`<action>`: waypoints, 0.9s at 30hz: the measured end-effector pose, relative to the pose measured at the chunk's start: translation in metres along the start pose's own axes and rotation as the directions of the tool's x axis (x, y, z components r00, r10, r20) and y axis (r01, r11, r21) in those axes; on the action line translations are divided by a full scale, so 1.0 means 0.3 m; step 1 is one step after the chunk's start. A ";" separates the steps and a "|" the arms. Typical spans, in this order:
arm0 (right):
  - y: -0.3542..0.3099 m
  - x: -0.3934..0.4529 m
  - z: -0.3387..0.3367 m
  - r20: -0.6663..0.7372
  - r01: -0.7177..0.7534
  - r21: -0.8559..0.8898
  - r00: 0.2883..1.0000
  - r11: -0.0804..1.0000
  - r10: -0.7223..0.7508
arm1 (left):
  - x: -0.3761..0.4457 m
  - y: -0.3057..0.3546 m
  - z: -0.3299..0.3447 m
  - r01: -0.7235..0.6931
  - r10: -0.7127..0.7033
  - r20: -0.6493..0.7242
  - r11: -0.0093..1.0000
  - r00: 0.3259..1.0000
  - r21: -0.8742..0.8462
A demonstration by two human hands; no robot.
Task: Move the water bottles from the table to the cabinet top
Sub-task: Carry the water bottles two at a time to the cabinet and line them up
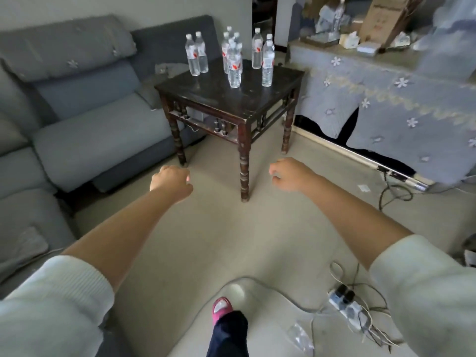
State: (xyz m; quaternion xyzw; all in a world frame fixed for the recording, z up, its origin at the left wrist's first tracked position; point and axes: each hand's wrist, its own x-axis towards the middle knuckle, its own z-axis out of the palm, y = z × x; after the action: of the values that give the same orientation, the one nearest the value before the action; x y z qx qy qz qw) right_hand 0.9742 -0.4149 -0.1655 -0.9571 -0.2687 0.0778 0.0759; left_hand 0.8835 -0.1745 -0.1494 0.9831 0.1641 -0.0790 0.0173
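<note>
- Arms reach forward at frame centre; left hand [171, 182] and right hand [289, 175] hang loosely curled, each grip holding nothing.
- Water bottles [234, 63] stand upright on the dark worktop [219, 92], upper centre.

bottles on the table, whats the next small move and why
Probably step closer to the table: both hands, left and right, hang empty and loosely curled short of it, while the water bottles all stand upright on its far part, none yet in a grip.

dark wooden table [257, 104], upright water bottles [234, 65]
</note>
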 end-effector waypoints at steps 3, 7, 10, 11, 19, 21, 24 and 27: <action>-0.036 0.227 -0.053 -0.014 0.015 -0.031 1.000 0.999 -0.016 | 0.199 -0.068 -0.049 0.011 -0.012 -0.022 0.999 1.000 -0.034; -0.096 0.507 -0.139 -0.037 0.003 -0.028 0.999 1.000 -0.004 | 0.460 -0.165 -0.126 0.003 -0.004 -0.027 0.999 1.000 -0.045; -0.104 0.688 -0.172 -0.053 0.008 -0.006 0.999 1.000 -0.008 | 0.624 -0.221 -0.183 -0.003 0.002 -0.050 0.999 0.999 -0.040; -0.103 0.753 -0.183 -0.047 0.003 0.000 0.999 1.000 -0.003 | 0.687 -0.238 -0.203 -0.001 -0.001 -0.047 0.999 0.999 -0.035; 0.000 1.199 -0.234 -0.015 -0.039 0.022 0.999 0.999 0.039 | 1.141 -0.282 -0.273 -0.017 0.015 -0.026 0.996 1.000 -0.082; 0.044 1.333 -0.264 -0.022 -0.039 0.027 0.999 0.999 0.040 | 1.261 -0.277 -0.282 -0.021 0.019 -0.031 0.996 0.999 -0.091; 0.110 1.540 -0.315 -0.059 -0.021 0.033 0.998 0.999 0.023 | 1.456 -0.266 -0.313 -0.031 0.026 -0.054 0.995 0.998 -0.095; 0.178 1.759 -0.381 -0.065 -0.010 0.053 0.998 0.999 0.013 | 1.671 -0.254 -0.367 -0.025 0.015 -0.085 0.993 0.996 -0.116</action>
State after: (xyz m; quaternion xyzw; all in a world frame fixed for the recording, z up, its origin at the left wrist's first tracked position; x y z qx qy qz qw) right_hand 1.4677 -0.1941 -0.1210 -0.9583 -0.2583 0.0542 0.1095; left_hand 1.3431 0.0645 -0.1221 0.9845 0.1590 -0.0279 0.0689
